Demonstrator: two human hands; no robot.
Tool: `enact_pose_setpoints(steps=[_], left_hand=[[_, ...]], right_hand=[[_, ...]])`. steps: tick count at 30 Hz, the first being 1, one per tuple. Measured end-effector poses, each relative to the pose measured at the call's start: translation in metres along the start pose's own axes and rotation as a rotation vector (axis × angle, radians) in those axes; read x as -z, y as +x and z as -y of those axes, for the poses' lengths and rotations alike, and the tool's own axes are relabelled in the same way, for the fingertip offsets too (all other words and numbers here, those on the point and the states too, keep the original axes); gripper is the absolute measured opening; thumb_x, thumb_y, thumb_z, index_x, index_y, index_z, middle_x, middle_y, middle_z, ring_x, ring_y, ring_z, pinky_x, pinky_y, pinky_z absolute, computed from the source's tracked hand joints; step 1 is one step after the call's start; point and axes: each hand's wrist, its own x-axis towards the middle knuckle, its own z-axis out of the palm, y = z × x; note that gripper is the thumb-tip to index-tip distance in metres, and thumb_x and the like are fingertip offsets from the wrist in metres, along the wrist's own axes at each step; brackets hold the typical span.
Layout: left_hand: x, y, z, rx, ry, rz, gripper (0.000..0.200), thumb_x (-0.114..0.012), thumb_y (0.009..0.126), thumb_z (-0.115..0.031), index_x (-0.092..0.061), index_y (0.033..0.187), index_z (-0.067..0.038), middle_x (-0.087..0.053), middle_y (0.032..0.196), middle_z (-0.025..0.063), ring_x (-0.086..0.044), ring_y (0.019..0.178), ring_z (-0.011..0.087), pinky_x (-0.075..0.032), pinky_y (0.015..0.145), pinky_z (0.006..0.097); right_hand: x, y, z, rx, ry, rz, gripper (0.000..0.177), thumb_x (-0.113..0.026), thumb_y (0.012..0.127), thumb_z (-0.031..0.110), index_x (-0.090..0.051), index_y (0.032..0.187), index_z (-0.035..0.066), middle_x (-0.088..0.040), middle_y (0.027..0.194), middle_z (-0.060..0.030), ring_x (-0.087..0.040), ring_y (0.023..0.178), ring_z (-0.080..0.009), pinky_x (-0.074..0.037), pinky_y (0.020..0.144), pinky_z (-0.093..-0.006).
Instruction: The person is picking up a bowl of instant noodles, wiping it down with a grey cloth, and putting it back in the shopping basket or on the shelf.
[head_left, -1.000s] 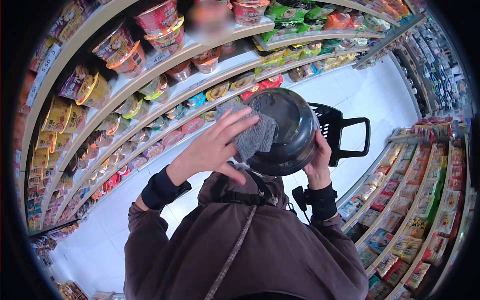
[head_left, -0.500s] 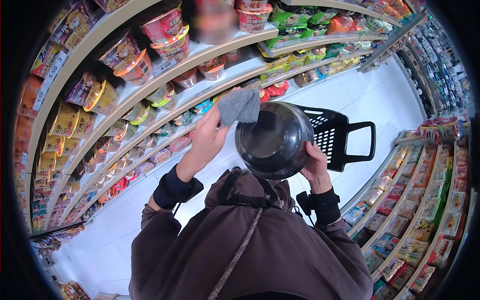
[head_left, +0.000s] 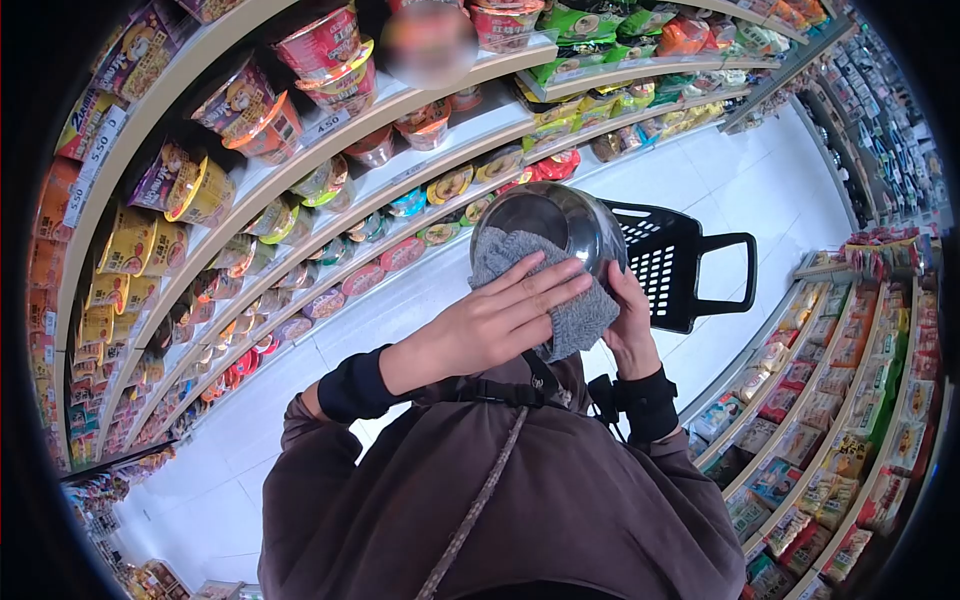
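Note:
A shiny rounded metal bowl (head_left: 562,216) is held in front of my chest, its outer side showing. My right hand (head_left: 628,320) grips its right edge, with thumb and fingers round it. Across the near left part of the bowl lies a grey cloth (head_left: 590,315). My left hand (head_left: 495,320) presses the cloth against the bowl, with its fingers stretched over the cloth. Part of the bowl is hidden under the cloth and that hand.
A black shopping basket (head_left: 677,262) with a handle is just beyond the bowl, to the right. Shelves of cup noodles (head_left: 322,122) curve along the left. On the right, another shelf (head_left: 800,400) holds packaged food. White floor (head_left: 745,175) lies between them.
My left hand has moved down and right with the cloth, from beside the bowl's upper left onto its near side. The bowl has tilted and shows a brighter surface.

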Motion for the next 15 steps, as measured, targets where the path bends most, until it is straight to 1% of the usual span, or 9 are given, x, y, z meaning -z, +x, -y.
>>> enact_pose_setpoints(steps=[4,6,7,8,10,11,12,14,15], left_hand=[[-0.001,-0.001,0.006,0.016,0.023,0.009,0.02,-0.05,0.066,0.004,-0.034,0.054,0.001,-0.042,0.119,0.0167,-0.035,0.114,0.032,-0.029,0.092,0.0476],[0.001,0.001,0.011,0.062,0.035,-0.016,0.02,-0.049,0.067,0.004,-0.033,0.054,0.002,-0.043,0.118,0.0167,-0.035,0.114,0.0318,-0.029,0.092,0.0479],[0.002,0.003,0.013,0.08,-0.001,-0.032,0.019,-0.047,0.065,0.007,-0.033,0.054,0.002,-0.043,0.118,0.0168,-0.035,0.115,0.032,-0.027,0.093,0.049],[0.005,0.005,0.015,0.082,-0.002,-0.033,0.019,-0.047,0.065,0.007,-0.033,0.054,0.002,-0.043,0.118,0.0168,-0.035,0.115,0.032,-0.027,0.093,0.049],[0.012,0.006,0.023,0.146,0.0,-0.024,0.004,-0.048,0.068,0.001,-0.044,0.066,0.001,-0.042,0.12,0.0122,-0.033,0.117,0.0269,-0.024,0.095,0.049],[0.013,0.006,0.027,0.175,-0.004,-0.066,0.006,-0.047,0.065,0.004,-0.043,0.068,0.0,-0.043,0.119,0.0119,-0.031,0.118,0.026,-0.021,0.095,0.0513],[0.013,0.003,0.034,0.177,-0.005,-0.066,0.006,-0.047,0.065,0.004,-0.043,0.068,0.0,-0.043,0.119,0.0119,-0.031,0.118,0.026,-0.021,0.095,0.0513],[0.011,-0.004,0.05,0.274,0.124,-0.142,0.009,-0.046,0.064,0.005,-0.045,0.072,0.001,-0.043,0.119,0.0119,-0.034,0.116,0.0268,-0.026,0.095,0.0445],[0.01,-0.007,0.056,0.376,-0.019,-0.248,0.014,-0.046,0.066,0.006,-0.047,0.079,0.002,-0.046,0.115,0.0125,-0.041,0.108,0.0287,-0.032,0.09,0.0393]], right_hand=[[0.0,0.0,-0.003,0.018,-0.09,-0.033,0.039,-0.047,0.082,0.019,-0.037,0.115,0.0,-0.048,0.11,-0.0113,-0.048,0.1,-0.019,-0.038,0.085,-0.0331],[0.003,-0.001,-0.003,0.024,-0.129,-0.044,0.04,-0.048,0.081,0.018,-0.037,0.115,0.0,-0.047,0.11,-0.0112,-0.047,0.1,-0.019,-0.037,0.086,-0.0331],[0.003,-0.002,-0.004,0.033,-0.167,-0.056,0.041,-0.049,0.081,0.017,-0.036,0.115,0.0,-0.047,0.11,-0.011,-0.047,0.1,-0.019,-0.037,0.086,-0.0331],[0.002,-0.003,-0.003,0.031,-0.168,-0.056,0.041,-0.049,0.081,0.017,-0.036,0.115,0.0,-0.047,0.11,-0.011,-0.047,0.1,-0.019,-0.037,0.086,-0.0331],[-0.001,-0.004,-0.003,0.035,-0.18,-0.03,0.041,-0.05,0.08,0.015,-0.036,0.115,0.0,-0.047,0.111,-0.0111,-0.048,0.1,-0.0196,-0.038,0.085,-0.0326],[0.001,-0.004,-0.003,0.032,-0.179,-0.031,0.041,-0.05,0.08,0.015,-0.036,0.115,0.0,-0.047,0.111,-0.0111,-0.048,0.1,-0.0196,-0.038,0.085,-0.0326],[0.005,-0.005,-0.003,0.013,-0.161,0.009,0.042,-0.051,0.08,0.015,-0.035,0.116,-0.001,-0.047,0.111,-0.0114,-0.048,0.1,-0.0199,-0.038,0.085,-0.0326],[0.008,-0.007,-0.002,-0.006,-0.142,0.049,0.043,-0.051,0.079,0.015,-0.035,0.116,-0.001,-0.047,0.111,-0.0117,-0.048,0.099,-0.0201,-0.039,0.085,-0.0326],[0.008,-0.009,-0.002,0.012,-0.137,0.042,0.044,-0.052,0.079,0.017,-0.035,0.115,-0.003,-0.047,0.109,-0.0135,-0.049,0.099,-0.0212,-0.039,0.084,-0.0335]])
